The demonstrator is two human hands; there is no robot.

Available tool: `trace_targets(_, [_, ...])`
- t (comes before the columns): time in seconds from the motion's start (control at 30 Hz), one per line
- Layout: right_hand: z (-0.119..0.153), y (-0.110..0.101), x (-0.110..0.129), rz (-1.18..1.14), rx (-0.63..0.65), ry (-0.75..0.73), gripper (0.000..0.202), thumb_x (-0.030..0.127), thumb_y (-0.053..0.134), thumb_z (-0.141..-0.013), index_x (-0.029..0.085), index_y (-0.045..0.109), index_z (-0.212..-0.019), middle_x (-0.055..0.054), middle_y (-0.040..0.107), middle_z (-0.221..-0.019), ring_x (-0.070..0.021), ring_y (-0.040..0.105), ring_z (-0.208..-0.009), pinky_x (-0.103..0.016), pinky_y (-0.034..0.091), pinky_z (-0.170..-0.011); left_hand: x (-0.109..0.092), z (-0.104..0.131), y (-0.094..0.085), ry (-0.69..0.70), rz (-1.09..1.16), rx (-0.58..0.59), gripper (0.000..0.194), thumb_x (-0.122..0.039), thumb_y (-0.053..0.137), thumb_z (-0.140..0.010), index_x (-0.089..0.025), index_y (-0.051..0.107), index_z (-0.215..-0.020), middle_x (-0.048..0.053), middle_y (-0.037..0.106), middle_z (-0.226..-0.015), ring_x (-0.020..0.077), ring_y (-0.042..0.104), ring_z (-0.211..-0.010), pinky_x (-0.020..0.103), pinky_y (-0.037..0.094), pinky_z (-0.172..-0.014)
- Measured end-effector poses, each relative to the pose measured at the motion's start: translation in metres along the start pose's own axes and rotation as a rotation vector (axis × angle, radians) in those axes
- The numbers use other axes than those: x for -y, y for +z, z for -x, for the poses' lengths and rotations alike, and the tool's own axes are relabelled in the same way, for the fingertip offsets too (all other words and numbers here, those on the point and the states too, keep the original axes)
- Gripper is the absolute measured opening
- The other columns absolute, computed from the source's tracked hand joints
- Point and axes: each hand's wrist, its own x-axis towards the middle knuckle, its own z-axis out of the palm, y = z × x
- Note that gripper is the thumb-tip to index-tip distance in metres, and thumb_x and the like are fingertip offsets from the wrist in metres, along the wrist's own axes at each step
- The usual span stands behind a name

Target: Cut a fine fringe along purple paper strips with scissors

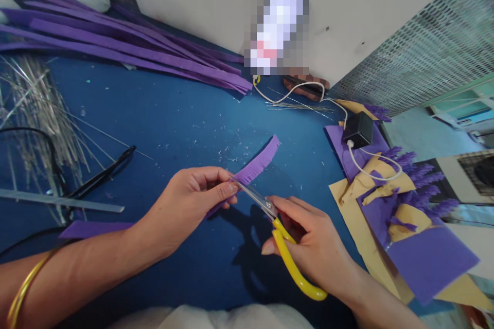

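Observation:
A purple strip with a fringe of small cuts along its lower right edge slants up over the middle of the blue table. My left hand pinches it between thumb and fingers, and a part of the strip shows below that hand. Yellow-handled scissors are in my right hand, whose fingers wrap around the handles. The metal blades point up and left, and their tips meet the strip beside my left thumb. Whether the blades are parted is hard to tell.
Long purple strips lie at the back left, above a pile of thin wires. A blurred phone leans at the back. On the right are a black adapter, a white cable, purple sheets and wrapped purple flowers.

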Motion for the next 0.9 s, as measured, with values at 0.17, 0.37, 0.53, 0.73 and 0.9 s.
trace_targets(0.17, [0.0004, -0.0005, 0.0016, -0.01, 0.005, 0.001, 0.047, 0.05, 0.077, -0.078, 0.025, 0.072, -0.117, 0.0, 0.06, -0.079, -0.0143, 0.049, -0.062, -0.025, 0.041, -0.054, 0.0013, -0.0007, -0.0004, -0.02, 0.017, 0.014, 0.019, -0.035, 0.074, -0.074, -0.019, 0.071, -0.064, -0.001, 0.064, -0.06, 0.0105, 0.048, -0.054, 0.023, 0.031, -0.05])
trace_targets(0.37, [0.0002, -0.0017, 0.0022, -0.084, 0.067, 0.077, 0.039, 0.051, 0.079, -0.076, 0.024, 0.074, -0.104, 0.0, 0.057, -0.08, -0.0142, 0.046, -0.064, -0.026, 0.037, -0.055, 0.0015, -0.0014, -0.0006, -0.025, 0.042, 0.029, 0.018, -0.034, 0.074, -0.075, -0.019, 0.071, -0.064, -0.001, 0.064, -0.06, 0.0091, 0.047, -0.054, 0.022, 0.031, -0.051])
trace_targets(0.53, [-0.0027, -0.0044, 0.0042, -0.219, 0.128, 0.124, 0.034, 0.05, 0.08, -0.074, 0.019, 0.07, -0.084, 0.002, 0.049, -0.075, -0.0126, 0.038, -0.063, -0.025, 0.033, -0.055, -0.0019, -0.0005, -0.0013, -0.059, 0.06, 0.035, 0.018, -0.035, 0.075, -0.073, -0.02, 0.073, -0.064, -0.002, 0.064, -0.061, 0.0085, 0.048, -0.055, 0.021, 0.032, -0.051])
trace_targets(0.73, [-0.003, -0.0049, 0.0028, -0.25, 0.124, 0.159, 0.034, 0.049, 0.081, -0.073, 0.018, 0.071, -0.085, 0.002, 0.049, -0.075, -0.0128, 0.039, -0.064, -0.026, 0.034, -0.057, -0.006, -0.0017, 0.0009, -0.095, 0.093, 0.009, 0.016, -0.034, 0.08, -0.067, -0.02, 0.075, -0.07, -0.001, 0.067, -0.062, 0.0089, 0.052, -0.057, 0.019, 0.036, -0.053])
trace_targets(0.9, [-0.0014, -0.0036, 0.0011, -0.119, 0.039, 0.102, 0.033, 0.048, 0.082, -0.073, 0.021, 0.075, -0.09, -0.003, 0.062, -0.089, -0.0178, 0.052, -0.075, -0.028, 0.041, -0.065, -0.0044, -0.002, 0.0006, -0.081, 0.061, 0.0, 0.017, -0.036, 0.079, -0.068, -0.02, 0.075, -0.069, -0.002, 0.065, -0.06, 0.0075, 0.048, -0.053, 0.019, 0.032, -0.05])
